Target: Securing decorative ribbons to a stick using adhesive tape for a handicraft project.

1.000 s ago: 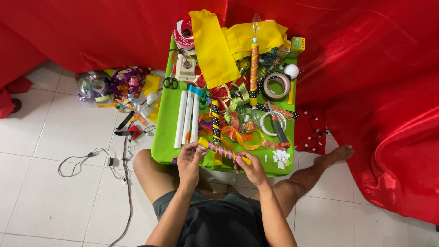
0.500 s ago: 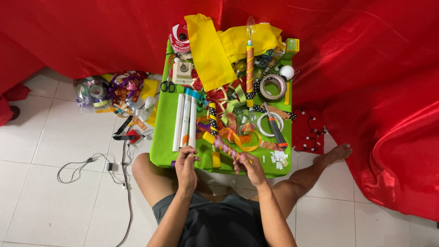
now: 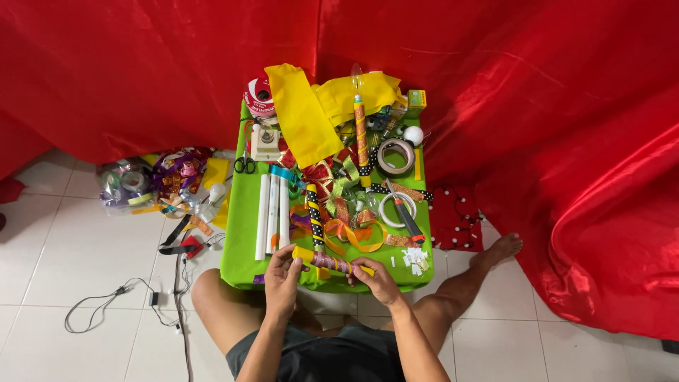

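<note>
Ribbon-wrapped yellow tube (image 3: 331, 262) lay crosswise between both hands, its ends hidden: left hand (image 3: 283, 277) pinched one, right hand (image 3: 378, 279) the other, above the green counter (image 3: 240, 240).

We find bare green only along the left edge of the worktop (image 3: 240, 233), left of the white tubes (image 3: 272, 216). Ribbons (image 3: 346, 230) crowd the middle, with tape rolls (image 3: 395, 157) and a knife (image 3: 405, 216) to the right. Yellow cloth (image 3: 304, 113) blocks the far end. The left floor (image 3: 78, 247) is open apart from a cable (image 3: 106, 301).
</note>
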